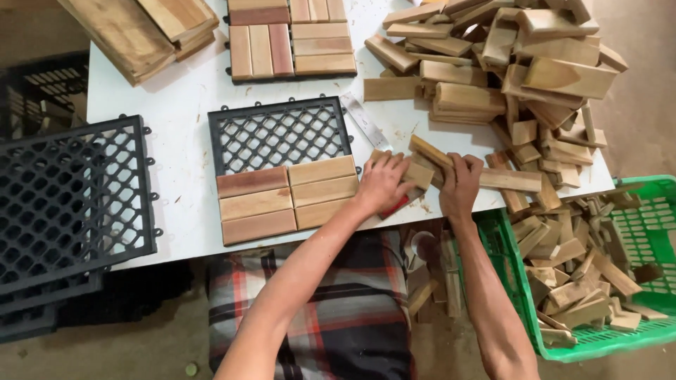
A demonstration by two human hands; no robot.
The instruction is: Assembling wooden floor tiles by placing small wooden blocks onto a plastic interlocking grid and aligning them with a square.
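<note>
We see bare, matt wood throughout — the short slats (486, 77) heaped at the worktop's far right corner look rough-sawn and pale. The worktop (183, 105) itself is a smooth white surface, dusted with sawdust. The grid base (278, 134) near its middle is black plastic with a slight sheen; the crate (644, 225) off the right edge is glossy green plastic. On our lap lies checked woven cloth (331, 302) — soft and matt.
</note>
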